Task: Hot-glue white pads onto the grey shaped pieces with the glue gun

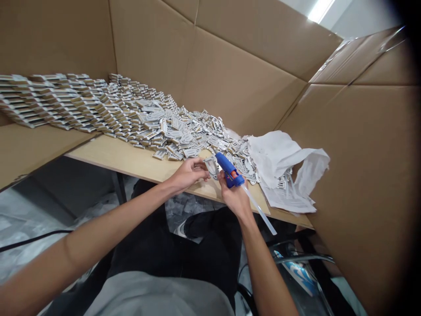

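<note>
Near the front edge of the table, my left hand (190,176) pinches a small grey-white flat piece (211,166) with a rounded, pointed end. My right hand (237,196) is wrapped round a blue hot glue gun (226,166) whose nozzle points away and to the left, close above the small piece. A clear glue stick (261,213) sticks out of the gun's back end toward me. The fingertips of my right hand come near the piece; whether they touch it, I cannot tell. Just beyond both hands lies a loose heap of similar pieces (177,131).
Stacked rows of the pieces (59,103) run along the left of the wooden table (108,153). A torn white bag (279,153) with pieces in it lies at the right. Cardboard walls (237,79) stand behind and at both sides. Plastic scraps cover the floor.
</note>
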`<state>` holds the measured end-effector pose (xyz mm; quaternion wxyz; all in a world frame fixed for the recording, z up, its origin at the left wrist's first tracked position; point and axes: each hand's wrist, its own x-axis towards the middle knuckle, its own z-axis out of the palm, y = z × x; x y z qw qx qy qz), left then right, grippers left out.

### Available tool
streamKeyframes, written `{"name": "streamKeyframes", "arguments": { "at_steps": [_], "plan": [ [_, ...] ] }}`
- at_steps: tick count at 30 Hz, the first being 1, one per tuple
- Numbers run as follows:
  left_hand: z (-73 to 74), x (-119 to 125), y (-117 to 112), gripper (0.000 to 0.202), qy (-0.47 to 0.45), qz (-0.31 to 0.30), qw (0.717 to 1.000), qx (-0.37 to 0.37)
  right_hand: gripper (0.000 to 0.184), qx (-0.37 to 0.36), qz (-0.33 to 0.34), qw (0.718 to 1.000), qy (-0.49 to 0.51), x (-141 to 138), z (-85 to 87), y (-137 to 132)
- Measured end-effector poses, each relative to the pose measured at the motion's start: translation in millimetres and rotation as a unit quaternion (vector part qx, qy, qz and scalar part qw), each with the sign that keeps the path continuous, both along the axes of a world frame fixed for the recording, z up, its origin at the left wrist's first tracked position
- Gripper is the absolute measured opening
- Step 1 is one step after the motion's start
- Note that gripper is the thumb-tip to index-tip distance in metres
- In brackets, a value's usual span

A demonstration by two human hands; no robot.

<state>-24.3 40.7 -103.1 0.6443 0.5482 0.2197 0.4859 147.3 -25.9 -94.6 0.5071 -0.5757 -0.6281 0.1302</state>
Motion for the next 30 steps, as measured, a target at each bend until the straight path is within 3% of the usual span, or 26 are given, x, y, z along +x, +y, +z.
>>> {"name": "streamKeyframes", "arguments": {
  "at_steps": [6,11,19,24,30],
  "plan": [
    [-6.0,1,3,0.042,0.052,0.025,0.998,0.021,0.023,0.0,0.021,1.0,-0.009,-4,2.1,-2],
    [-11.7,2,9,0.048,0.031,0.003,0.999,0.035,0.027,-0.024,0.02,1.0,0.005,-2,1.2,-1],
    [-0.7,-1,-1,0.046,0.042,0.022,0.999,0.017,0.027,-0.028,0.024,0.999,0.017,-1,-1.2,1],
    [-4.7,-1,3,0.042,0.04,-0.001,0.998,0.042,0.028,-0.025,0.02,0.999,0.015,-1,2.9,0],
    [-8.4,1,5,0.045,0.03,0.018,0.999,0.031,0.027,-0.03,0.034,0.999,0.014,-6,5.8,-4]
  ]
}}
